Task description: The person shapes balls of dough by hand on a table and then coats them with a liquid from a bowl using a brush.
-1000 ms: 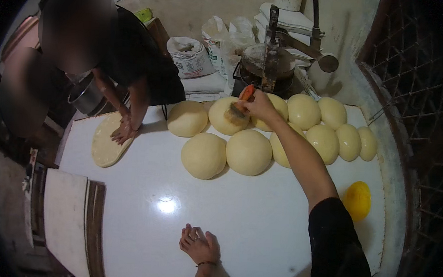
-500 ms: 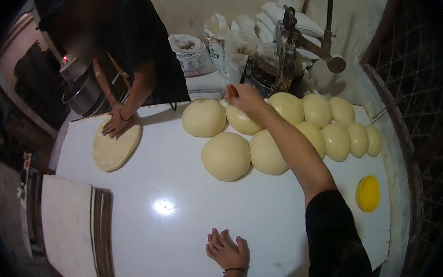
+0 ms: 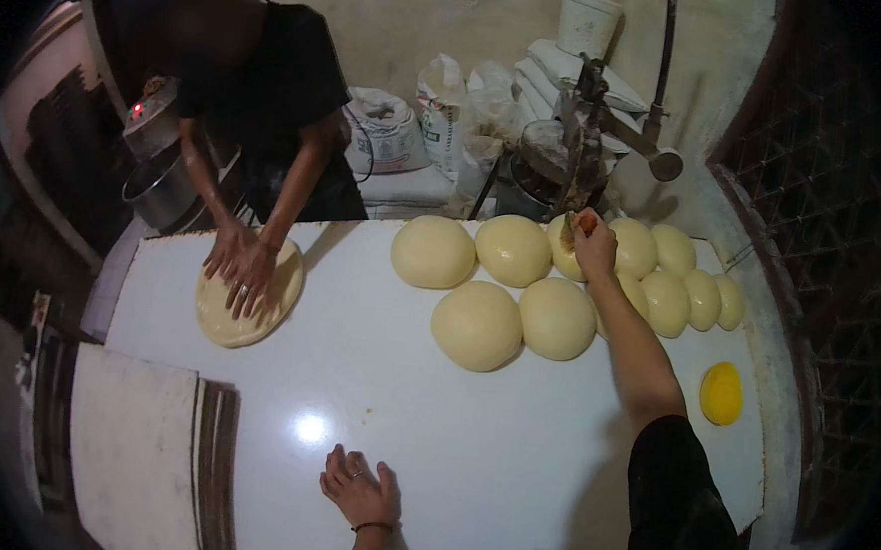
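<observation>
My right hand (image 3: 595, 249) reaches across the table, closed on a pastry brush (image 3: 569, 236) with a reddish-brown handle. Its bristles touch a dough ball in the back row. Round, pale yellow dough balls stand in two rows, several of them shiny, such as the dough ball (image 3: 513, 251) just left of the brush. A dough ball (image 3: 477, 326) at the front left looks duller. Near the lower edge, my left hand (image 3: 357, 490) rests on the white tabletop with its fingers apart and nothing in it. A yellow bowl (image 3: 721, 393) sits right of my right arm.
Across the table at left, a co-worker's hands (image 3: 244, 270) press a flattened dough round (image 3: 229, 326). Stacked boards (image 3: 133, 438) lie at the near left. Behind the table stand a metal machine (image 3: 577, 133), sacks (image 3: 383, 128) and a white bucket (image 3: 586, 24). A metal grille (image 3: 813, 195) borders the right.
My right hand has moved right with the brush, to a dough ball farther along the back row. My left hand has slid left on the table. The co-worker's hands have spread apart on the dough.
</observation>
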`<state>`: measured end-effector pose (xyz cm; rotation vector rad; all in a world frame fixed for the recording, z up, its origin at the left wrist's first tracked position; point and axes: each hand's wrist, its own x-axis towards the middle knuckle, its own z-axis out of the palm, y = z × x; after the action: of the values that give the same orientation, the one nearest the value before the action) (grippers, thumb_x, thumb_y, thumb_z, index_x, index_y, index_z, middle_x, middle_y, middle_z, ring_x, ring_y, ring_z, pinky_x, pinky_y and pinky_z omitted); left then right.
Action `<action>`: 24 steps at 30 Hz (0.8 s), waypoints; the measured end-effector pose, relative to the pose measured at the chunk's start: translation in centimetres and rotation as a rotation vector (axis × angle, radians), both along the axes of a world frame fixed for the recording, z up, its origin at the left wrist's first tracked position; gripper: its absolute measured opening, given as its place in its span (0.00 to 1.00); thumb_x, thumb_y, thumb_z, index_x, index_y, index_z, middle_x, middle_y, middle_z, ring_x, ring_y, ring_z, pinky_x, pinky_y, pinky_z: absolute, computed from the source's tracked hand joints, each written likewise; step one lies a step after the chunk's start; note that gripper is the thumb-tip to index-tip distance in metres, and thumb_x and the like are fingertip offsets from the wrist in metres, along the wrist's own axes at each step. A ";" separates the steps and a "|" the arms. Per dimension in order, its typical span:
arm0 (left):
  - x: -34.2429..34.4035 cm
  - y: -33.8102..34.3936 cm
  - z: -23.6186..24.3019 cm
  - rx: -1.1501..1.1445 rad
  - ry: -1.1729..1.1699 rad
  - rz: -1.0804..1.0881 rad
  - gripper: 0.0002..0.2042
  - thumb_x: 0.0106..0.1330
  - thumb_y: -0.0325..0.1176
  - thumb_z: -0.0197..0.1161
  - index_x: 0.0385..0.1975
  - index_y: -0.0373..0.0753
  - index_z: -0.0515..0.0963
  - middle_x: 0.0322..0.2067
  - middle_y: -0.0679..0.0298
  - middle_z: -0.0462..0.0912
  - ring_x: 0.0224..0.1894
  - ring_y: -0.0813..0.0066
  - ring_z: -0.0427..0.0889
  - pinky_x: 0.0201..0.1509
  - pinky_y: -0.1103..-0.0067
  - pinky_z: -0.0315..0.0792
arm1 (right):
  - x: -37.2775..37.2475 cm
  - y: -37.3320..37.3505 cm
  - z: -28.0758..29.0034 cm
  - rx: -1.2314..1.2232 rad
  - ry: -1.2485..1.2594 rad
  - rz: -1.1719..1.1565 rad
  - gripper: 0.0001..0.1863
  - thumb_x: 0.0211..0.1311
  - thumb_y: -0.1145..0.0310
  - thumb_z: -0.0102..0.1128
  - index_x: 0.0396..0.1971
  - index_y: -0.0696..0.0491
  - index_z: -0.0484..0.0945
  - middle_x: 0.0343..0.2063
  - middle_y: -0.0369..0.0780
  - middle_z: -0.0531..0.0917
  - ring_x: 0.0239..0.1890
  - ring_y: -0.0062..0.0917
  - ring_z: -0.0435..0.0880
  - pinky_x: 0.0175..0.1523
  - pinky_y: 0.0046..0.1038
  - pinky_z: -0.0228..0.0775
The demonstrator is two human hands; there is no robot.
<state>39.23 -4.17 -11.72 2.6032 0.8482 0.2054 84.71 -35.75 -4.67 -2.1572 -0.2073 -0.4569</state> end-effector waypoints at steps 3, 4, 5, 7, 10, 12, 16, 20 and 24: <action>-0.5 1.5 0.6 0.009 0.013 0.052 0.23 0.65 0.44 0.56 0.54 0.34 0.72 0.70 0.49 0.62 0.76 0.52 0.51 0.78 0.52 0.40 | -5.5 11.9 3.6 -0.197 0.082 0.203 0.05 0.64 0.71 0.66 0.34 0.57 0.80 0.29 0.39 0.83 0.35 0.19 0.81 0.44 0.28 0.75; -0.1 1.1 0.5 -0.011 -0.005 0.029 0.23 0.66 0.44 0.56 0.54 0.34 0.73 0.70 0.49 0.63 0.76 0.51 0.51 0.78 0.52 0.41 | -3.8 12.1 2.6 0.095 0.100 0.456 0.09 0.63 0.68 0.70 0.34 0.56 0.80 0.29 0.37 0.84 0.36 0.19 0.82 0.44 0.30 0.76; -0.4 0.9 0.2 -0.026 -0.003 0.015 0.23 0.66 0.45 0.56 0.54 0.34 0.73 0.70 0.49 0.63 0.76 0.51 0.50 0.78 0.52 0.41 | -2.5 13.5 2.1 0.438 0.286 0.649 0.10 0.62 0.68 0.71 0.34 0.55 0.79 0.30 0.36 0.84 0.39 0.19 0.85 0.43 0.32 0.78; -0.4 0.8 -0.6 -0.022 -0.019 0.011 0.24 0.65 0.45 0.56 0.54 0.34 0.73 0.69 0.48 0.63 0.75 0.51 0.51 0.78 0.51 0.41 | 0.7 16.0 2.5 0.307 0.541 0.548 0.07 0.63 0.70 0.68 0.36 0.55 0.80 0.32 0.40 0.87 0.40 0.27 0.88 0.44 0.35 0.79; -0.6 1.5 -1.2 0.023 0.014 -0.004 0.25 0.65 0.46 0.57 0.55 0.33 0.73 0.69 0.49 0.65 0.75 0.51 0.53 0.77 0.50 0.41 | 2.8 19.3 4.9 -0.304 -0.083 -0.030 0.07 0.58 0.67 0.67 0.35 0.52 0.85 0.36 0.49 0.88 0.42 0.45 0.86 0.46 0.41 0.78; -0.6 1.5 -1.0 -0.002 -0.015 0.019 0.25 0.65 0.46 0.57 0.55 0.33 0.74 0.69 0.49 0.65 0.75 0.51 0.53 0.77 0.50 0.41 | 1.3 23.8 3.4 -0.293 -0.047 0.289 0.07 0.57 0.66 0.68 0.33 0.52 0.85 0.34 0.48 0.88 0.42 0.44 0.87 0.46 0.41 0.77; -1.2 1.4 -1.1 -0.008 -0.002 0.007 0.24 0.65 0.45 0.56 0.55 0.33 0.75 0.68 0.48 0.66 0.74 0.50 0.55 0.76 0.50 0.43 | 1.9 25.0 2.5 -0.015 0.347 0.352 0.08 0.57 0.65 0.68 0.30 0.53 0.85 0.31 0.48 0.88 0.40 0.40 0.88 0.46 0.39 0.77; -0.3 1.3 -1.0 -0.015 0.016 -0.013 0.24 0.66 0.45 0.56 0.56 0.34 0.74 0.69 0.47 0.65 0.74 0.50 0.55 0.76 0.50 0.43 | 4.1 25.5 1.6 -0.355 -0.052 0.148 0.07 0.54 0.71 0.67 0.34 0.49 0.83 0.31 0.43 0.87 0.39 0.41 0.88 0.47 0.37 0.78; -1.1 2.0 -1.2 0.001 0.007 0.017 0.25 0.66 0.45 0.55 0.57 0.34 0.74 0.69 0.47 0.64 0.74 0.49 0.54 0.77 0.50 0.43 | -1.1 29.6 3.5 -0.052 0.299 0.603 0.09 0.55 0.71 0.68 0.37 0.49 0.83 0.33 0.44 0.88 0.40 0.42 0.87 0.49 0.40 0.78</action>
<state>38.11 -2.12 -12.88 2.5993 0.8738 0.2015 83.62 -6.18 -1.17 -2.0516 -0.6770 0.2159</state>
